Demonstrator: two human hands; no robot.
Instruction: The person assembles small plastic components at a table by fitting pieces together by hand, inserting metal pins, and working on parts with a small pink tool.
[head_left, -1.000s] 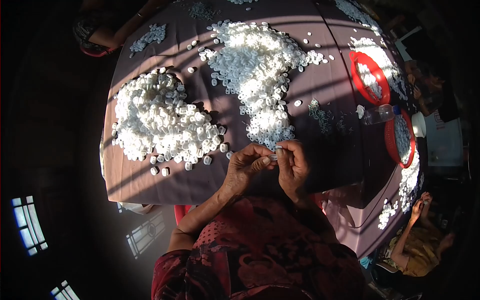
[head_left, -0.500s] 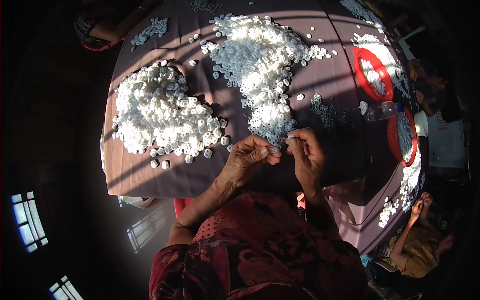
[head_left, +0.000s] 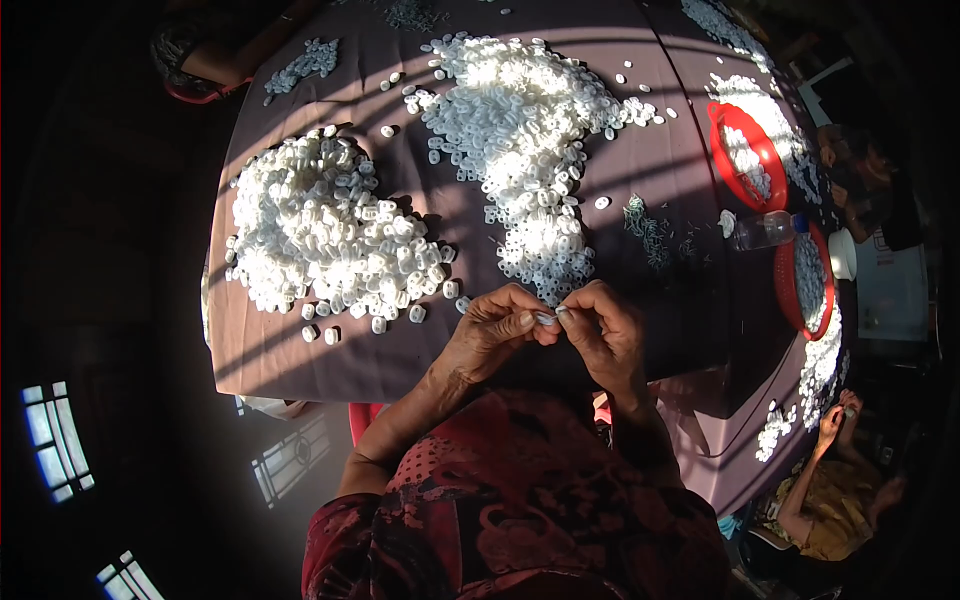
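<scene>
Left hand (head_left: 495,335): fingers curled in, thumb and forefinger pinched tight on 1 end of a small white piece (head_left: 546,319), just above the near table edge.
Right hand (head_left: 605,335): fingers bent narrow, fingertips (head_left: 566,313) closed on the other end of the same piece, so both hands meet at it.
Small white piece: held between the 2 hands, off the cloth, just in front of the nearer tail of the middle heap; too small to tell its exact form.
Left heap (head_left: 320,235): chunky white plastic-looking loops, rounded and blocky, piled thick, with a few strays near its lower edge.
Middle heap (head_left: 520,125): flatter, smaller white pieces, spread in a long drift toward the hands.
Progress, as a judgement: 2 large heaps lie on the table and only 1 piece is in hand, so a great deal looks left to handle; which heap is finished work I cannot tell.
Tablecloth (head_left: 660,170): smooth mauve fabric, striped by sun and shadow.
Red baskets (head_left: 748,155): 2 round mesh plastic ones at the right, each holding white pieces.
Clear bottle (head_left: 765,230): lying on its side between the baskets.
Other people: an arm (head_left: 250,50) at the far left corner, another person (head_left: 835,490) seated low at the right.
</scene>
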